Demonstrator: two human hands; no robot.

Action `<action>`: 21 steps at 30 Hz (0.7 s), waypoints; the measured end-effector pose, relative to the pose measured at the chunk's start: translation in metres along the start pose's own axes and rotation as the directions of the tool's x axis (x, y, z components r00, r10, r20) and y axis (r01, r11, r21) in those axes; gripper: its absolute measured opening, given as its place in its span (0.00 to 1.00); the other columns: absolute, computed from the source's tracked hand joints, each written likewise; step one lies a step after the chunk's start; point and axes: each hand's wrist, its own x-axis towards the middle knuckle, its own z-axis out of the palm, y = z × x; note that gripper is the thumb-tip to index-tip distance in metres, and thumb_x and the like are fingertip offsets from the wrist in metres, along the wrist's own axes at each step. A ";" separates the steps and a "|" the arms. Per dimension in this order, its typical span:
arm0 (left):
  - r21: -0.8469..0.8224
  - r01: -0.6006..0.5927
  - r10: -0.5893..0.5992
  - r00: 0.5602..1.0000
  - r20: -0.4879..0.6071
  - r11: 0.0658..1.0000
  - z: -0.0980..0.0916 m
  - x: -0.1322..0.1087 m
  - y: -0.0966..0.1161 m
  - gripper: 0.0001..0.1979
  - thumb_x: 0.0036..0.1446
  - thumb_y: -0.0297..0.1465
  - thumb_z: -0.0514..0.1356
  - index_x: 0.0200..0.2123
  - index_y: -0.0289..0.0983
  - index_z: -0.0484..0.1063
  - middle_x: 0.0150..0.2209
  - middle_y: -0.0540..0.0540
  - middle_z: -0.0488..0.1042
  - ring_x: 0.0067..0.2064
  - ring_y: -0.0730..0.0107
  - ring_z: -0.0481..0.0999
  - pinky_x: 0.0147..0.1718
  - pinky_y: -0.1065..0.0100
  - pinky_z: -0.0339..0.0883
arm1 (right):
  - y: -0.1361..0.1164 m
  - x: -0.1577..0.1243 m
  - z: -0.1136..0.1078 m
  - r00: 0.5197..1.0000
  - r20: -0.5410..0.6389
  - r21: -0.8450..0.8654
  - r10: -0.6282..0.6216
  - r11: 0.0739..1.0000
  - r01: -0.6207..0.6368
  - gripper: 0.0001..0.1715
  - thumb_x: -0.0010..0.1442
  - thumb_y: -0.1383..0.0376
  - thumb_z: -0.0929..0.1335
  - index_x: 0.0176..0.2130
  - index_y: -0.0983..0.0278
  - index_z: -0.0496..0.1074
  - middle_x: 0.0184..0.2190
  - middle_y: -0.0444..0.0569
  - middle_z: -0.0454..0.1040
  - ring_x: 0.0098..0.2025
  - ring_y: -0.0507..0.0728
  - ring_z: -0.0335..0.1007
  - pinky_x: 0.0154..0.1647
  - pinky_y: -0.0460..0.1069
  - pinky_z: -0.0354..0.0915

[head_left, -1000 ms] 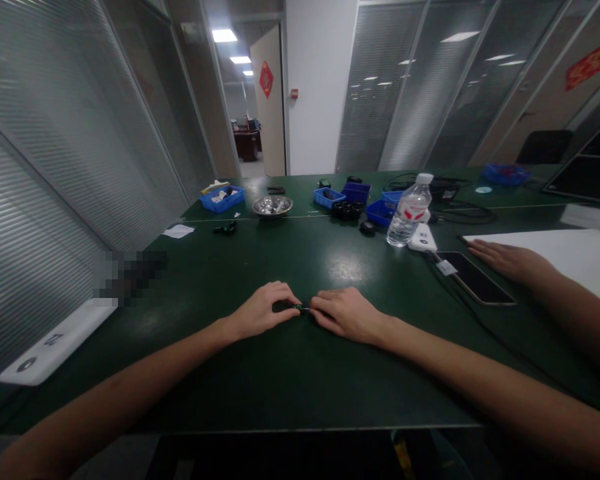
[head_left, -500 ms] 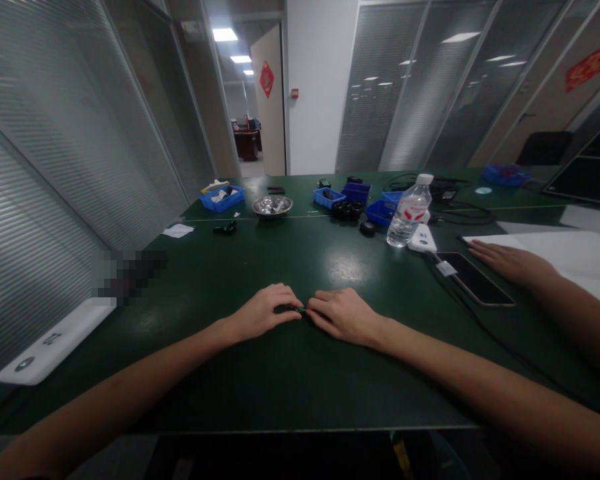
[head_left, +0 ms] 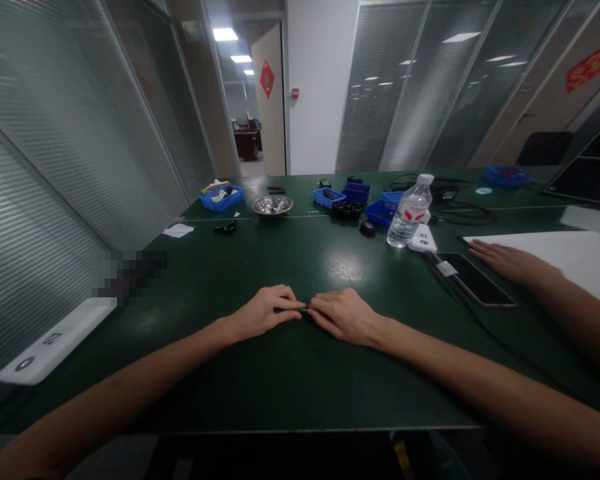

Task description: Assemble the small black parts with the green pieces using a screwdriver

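Over the near middle of the green table (head_left: 260, 393), my two hands meet at the fingertips. Between the thumb and fingers of my left hand (head_left: 266, 311) is a small green piece (head_left: 303, 309) that looks like a circuit board. My right hand (head_left: 347, 317) is closed in a pinch at the right end of that piece. Whatever its fingertips grip is covered by the fingers. Both hands stay low, close to the tabletop.
Farther back are a metal bowl (head_left: 273, 207), a blue tray (head_left: 223, 199), more blue bins (head_left: 356, 193) and black parts (head_left: 347, 211). A water bottle (head_left: 410, 212) stands by a phone (head_left: 475, 279) and cables. Another person's hand (head_left: 513, 261) rests on white paper (head_left: 587, 260) at right.
The fingertips of my left hand have closed slightly around the small green piece and shifted a little to the right. My right hand is almost still.
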 end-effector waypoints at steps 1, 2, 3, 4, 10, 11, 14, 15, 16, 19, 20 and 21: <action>0.004 -0.003 0.003 1.000 0.006 1.000 0.000 0.000 0.000 0.13 0.69 0.33 0.61 0.55 0.42 0.78 0.46 0.45 0.74 0.47 0.65 0.74 0.45 0.64 0.67 | 0.000 0.000 0.000 1.000 -0.003 -0.002 0.002 1.000 -0.002 0.15 0.75 0.62 0.58 0.41 0.64 0.70 0.34 0.46 0.74 0.31 0.52 0.67 0.33 0.48 0.55; 0.011 -0.004 0.004 1.000 0.010 1.000 0.000 0.000 0.000 0.14 0.70 0.33 0.60 0.56 0.42 0.77 0.47 0.44 0.74 0.47 0.65 0.74 0.45 0.64 0.67 | -0.001 -0.001 0.000 1.000 -0.007 -0.006 0.004 1.000 -0.004 0.15 0.75 0.62 0.58 0.41 0.64 0.70 0.34 0.46 0.74 0.31 0.52 0.67 0.32 0.48 0.55; 0.018 -0.007 0.007 1.000 0.013 1.000 0.000 0.000 0.001 0.14 0.70 0.33 0.60 0.56 0.42 0.77 0.47 0.44 0.74 0.47 0.65 0.74 0.45 0.64 0.67 | -0.001 -0.001 0.000 1.000 -0.010 -0.009 0.007 1.000 -0.007 0.15 0.75 0.62 0.59 0.41 0.64 0.70 0.34 0.46 0.74 0.31 0.52 0.67 0.32 0.48 0.55; 0.025 -0.011 0.011 1.000 0.018 1.000 0.000 -0.001 0.001 0.14 0.70 0.33 0.60 0.56 0.42 0.77 0.47 0.44 0.74 0.47 0.65 0.73 0.45 0.64 0.67 | -0.002 -0.002 0.000 1.000 -0.013 -0.012 0.009 1.000 -0.009 0.15 0.75 0.62 0.59 0.41 0.64 0.70 0.34 0.46 0.74 0.31 0.52 0.67 0.32 0.48 0.55; 0.062 -0.040 0.037 0.998 0.055 0.997 -0.004 -0.001 0.006 0.15 0.72 0.32 0.57 0.58 0.40 0.75 0.48 0.43 0.73 0.49 0.64 0.72 0.47 0.63 0.67 | -0.003 -0.004 -0.002 0.999 -0.020 -0.004 0.027 1.000 -0.027 0.16 0.75 0.61 0.58 0.41 0.64 0.70 0.34 0.46 0.74 0.31 0.51 0.66 0.30 0.47 0.53; 0.068 -0.044 0.040 0.998 0.057 0.997 -0.004 -0.001 0.007 0.15 0.72 0.31 0.57 0.58 0.40 0.75 0.48 0.42 0.73 0.49 0.63 0.72 0.48 0.63 0.67 | -0.003 -0.004 -0.002 0.999 -0.023 -0.003 0.029 1.000 -0.029 0.16 0.75 0.61 0.58 0.41 0.64 0.71 0.34 0.46 0.74 0.31 0.51 0.66 0.30 0.47 0.53; 0.072 -0.062 0.057 0.996 0.067 0.995 -0.005 0.000 0.007 0.15 0.72 0.31 0.56 0.58 0.40 0.74 0.49 0.42 0.73 0.49 0.63 0.72 0.48 0.62 0.67 | -0.003 -0.004 -0.001 0.999 -0.027 -0.002 0.032 0.999 -0.032 0.16 0.75 0.61 0.58 0.42 0.64 0.71 0.35 0.47 0.75 0.31 0.51 0.66 0.31 0.47 0.54; 0.072 -0.067 0.062 0.996 0.067 0.995 -0.005 0.000 0.007 0.15 0.72 0.31 0.56 0.59 0.39 0.74 0.49 0.42 0.73 0.49 0.63 0.72 0.49 0.62 0.66 | -0.003 -0.004 -0.001 0.999 -0.027 -0.003 0.031 1.000 -0.031 0.16 0.75 0.61 0.58 0.42 0.64 0.71 0.35 0.47 0.75 0.31 0.51 0.67 0.31 0.47 0.54; 0.071 -0.071 0.066 0.995 0.069 0.995 -0.005 0.000 0.006 0.15 0.72 0.31 0.56 0.59 0.39 0.74 0.49 0.42 0.73 0.50 0.63 0.72 0.49 0.62 0.66 | -0.003 -0.004 -0.001 0.999 -0.031 -0.009 0.030 0.999 -0.030 0.16 0.75 0.61 0.59 0.43 0.64 0.72 0.35 0.47 0.75 0.31 0.51 0.67 0.30 0.47 0.54; 0.068 -0.079 0.074 0.995 0.065 0.995 -0.003 0.000 0.005 0.16 0.72 0.31 0.56 0.59 0.39 0.74 0.48 0.41 0.73 0.50 0.62 0.72 0.49 0.62 0.66 | -0.004 -0.005 0.000 0.998 -0.052 -0.044 0.033 0.998 -0.036 0.16 0.74 0.61 0.59 0.42 0.65 0.72 0.34 0.47 0.75 0.31 0.51 0.67 0.30 0.47 0.54; 0.066 -0.081 0.077 0.995 0.066 0.994 -0.003 0.000 0.005 0.16 0.72 0.31 0.56 0.59 0.39 0.74 0.48 0.41 0.73 0.50 0.62 0.72 0.49 0.62 0.66 | -0.004 -0.005 0.001 0.998 -0.061 -0.058 0.032 0.998 -0.036 0.16 0.74 0.61 0.59 0.41 0.65 0.72 0.33 0.47 0.75 0.30 0.51 0.67 0.29 0.47 0.54; 0.064 -0.084 0.080 0.995 0.065 0.994 -0.003 0.000 0.005 0.16 0.72 0.31 0.56 0.59 0.38 0.74 0.48 0.41 0.73 0.50 0.62 0.72 0.50 0.62 0.66 | -0.004 -0.005 0.001 0.997 -0.073 -0.072 0.028 0.997 -0.033 0.16 0.74 0.61 0.60 0.41 0.65 0.72 0.33 0.47 0.75 0.30 0.51 0.67 0.29 0.47 0.54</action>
